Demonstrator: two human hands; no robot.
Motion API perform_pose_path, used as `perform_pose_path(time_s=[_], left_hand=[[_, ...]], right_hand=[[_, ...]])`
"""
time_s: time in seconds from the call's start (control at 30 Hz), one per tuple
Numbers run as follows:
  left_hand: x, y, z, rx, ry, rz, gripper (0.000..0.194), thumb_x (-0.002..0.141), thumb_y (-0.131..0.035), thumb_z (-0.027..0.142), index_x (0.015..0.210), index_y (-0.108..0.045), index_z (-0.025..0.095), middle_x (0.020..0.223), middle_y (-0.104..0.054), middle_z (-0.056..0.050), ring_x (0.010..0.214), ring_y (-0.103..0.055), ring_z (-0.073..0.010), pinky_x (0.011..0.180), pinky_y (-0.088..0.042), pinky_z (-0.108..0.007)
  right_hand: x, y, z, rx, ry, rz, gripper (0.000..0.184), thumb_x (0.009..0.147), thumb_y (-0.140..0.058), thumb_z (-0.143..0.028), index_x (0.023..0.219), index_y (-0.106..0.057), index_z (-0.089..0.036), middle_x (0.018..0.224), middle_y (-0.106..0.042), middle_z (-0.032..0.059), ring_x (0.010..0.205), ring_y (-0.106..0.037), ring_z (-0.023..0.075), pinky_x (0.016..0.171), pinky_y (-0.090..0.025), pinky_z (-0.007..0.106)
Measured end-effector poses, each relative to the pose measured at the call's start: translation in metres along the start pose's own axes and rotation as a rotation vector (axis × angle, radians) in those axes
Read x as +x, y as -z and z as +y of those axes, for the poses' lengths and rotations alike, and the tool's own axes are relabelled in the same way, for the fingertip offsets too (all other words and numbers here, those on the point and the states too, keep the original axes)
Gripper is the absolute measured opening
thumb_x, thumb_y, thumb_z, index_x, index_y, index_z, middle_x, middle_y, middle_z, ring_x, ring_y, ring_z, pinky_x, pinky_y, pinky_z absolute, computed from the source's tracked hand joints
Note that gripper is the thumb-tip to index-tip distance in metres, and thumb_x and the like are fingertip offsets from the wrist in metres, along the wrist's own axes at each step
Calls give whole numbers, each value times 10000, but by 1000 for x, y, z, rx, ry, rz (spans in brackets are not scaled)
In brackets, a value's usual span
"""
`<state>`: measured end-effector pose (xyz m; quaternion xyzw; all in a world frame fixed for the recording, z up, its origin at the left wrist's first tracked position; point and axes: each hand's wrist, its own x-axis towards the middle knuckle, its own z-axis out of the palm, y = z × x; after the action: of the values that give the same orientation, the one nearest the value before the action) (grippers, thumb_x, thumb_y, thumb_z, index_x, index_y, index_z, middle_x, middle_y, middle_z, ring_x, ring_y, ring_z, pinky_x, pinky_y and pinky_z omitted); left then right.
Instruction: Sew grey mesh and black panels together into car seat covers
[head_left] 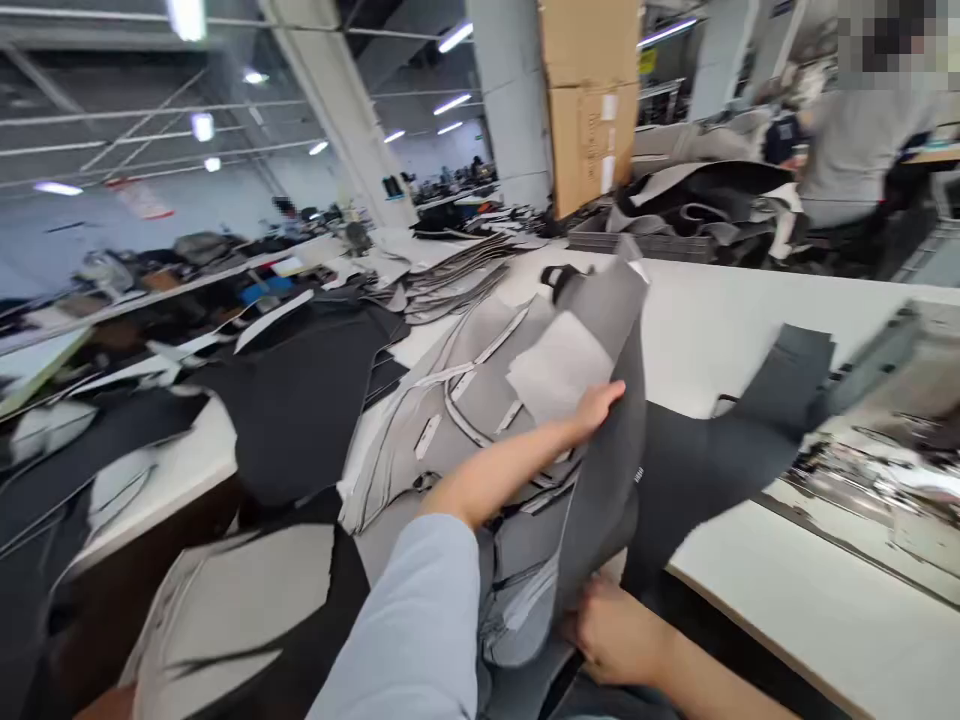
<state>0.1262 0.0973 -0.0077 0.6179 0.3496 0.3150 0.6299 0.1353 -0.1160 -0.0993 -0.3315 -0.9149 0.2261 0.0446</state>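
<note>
My left hand grips the upper part of a long dark grey fabric panel, which stands raised and tilted. Lower down, my right hand is closed on the same panel near its bottom end; some of its fingers are hidden. Behind my left hand a pale, light grey patch shows on the fabric. Under and beside the panel lies a stack of grey sewn pieces with white strips and dark edging. Right of my hands, another dark piece spreads over the white table.
A sewing machine stands at the right, blurred. Black fabric pieces drape over the left table edge. More cut pieces are stacked at the back. Beyond them are a cardboard box, a crate of fabric and another person.
</note>
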Motion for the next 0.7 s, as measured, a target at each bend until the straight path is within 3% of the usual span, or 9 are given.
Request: perform_pose_path(time_s=[0.1,0.17,0.27,0.33,0.43,0.5,0.57,0.63,0.7], left_hand=[[-23,28,-43,-101,81,183,409,808,-514,507,639,-594,144,571,-593,-45,558,-573,-159,609,-490,-299],[-43,50,-59,-139,112,264,423,796,-518,538,701,-613,137,614,-611,-53,578,-586,-164,616,-497,-301],[-74,69,-68,-156,147,260,465,750,-558,590,772,-637,132,699,-646,-77,641,-614,-199,645,-513,-337],[-91,72,-63,-38,54,241,470,753,-560,610,815,-646,152,881,-674,-101,829,-633,-233,776,-520,-370],[-102,73,-36,358,-312,235,497,823,-473,636,821,-647,170,1193,-592,-124,1143,-528,-258,1027,-408,-407],[-96,71,-6,549,-517,139,509,885,-401,598,831,-651,157,1292,-527,-137,1227,-473,-262,1087,-350,-415],[-82,61,23,663,-625,-46,482,929,-371,517,796,-648,146,1364,-475,-137,1314,-402,-266,1121,-311,-411],[-66,41,41,758,-659,-239,469,949,-358,455,713,-622,147,1431,-422,-123,1394,-293,-270,1152,-264,-420],[-55,15,41,858,-633,-415,454,951,-369,416,649,-587,155,1493,-361,-102,1438,-190,-274,1170,-222,-453]], right_hand=[[-30,-4,8,-122,25,156,476,824,-575,-473,1265,-574,-295,1046,-678,99,985,-596,295,919,-427,480],[-62,1,32,-298,-19,315,591,782,-600,-469,1348,-492,-338,1295,-570,132,1178,-499,388,997,-310,617],[-104,9,75,-467,-287,532,749,766,-556,-339,1473,-308,-317,1490,-354,153,1323,-330,461,986,-215,722],[-117,14,95,-483,-427,542,776,759,-536,-315,1489,-275,-298,1504,-335,147,1335,-315,463,967,-235,736],[-108,29,102,-440,-536,423,732,730,-566,-243,1434,-386,-331,1498,-361,116,1345,-326,430,985,-199,749],[-88,44,97,-360,-563,341,725,722,-596,-175,1404,-428,-355,1513,-345,85,1381,-270,406,1020,-165,726],[-64,55,86,-231,-465,270,656,759,-601,-178,1375,-465,-356,1498,-378,59,1390,-269,361,1053,-117,709],[-41,55,66,-133,-382,261,546,788,-617,-246,1325,-535,-298,1452,-443,90,1372,-289,363,1053,-100,715],[-21,39,39,-123,-305,288,352,804,-610,-259,1152,-664,-257,1268,-605,111,1319,-358,354,1063,-106,698]])
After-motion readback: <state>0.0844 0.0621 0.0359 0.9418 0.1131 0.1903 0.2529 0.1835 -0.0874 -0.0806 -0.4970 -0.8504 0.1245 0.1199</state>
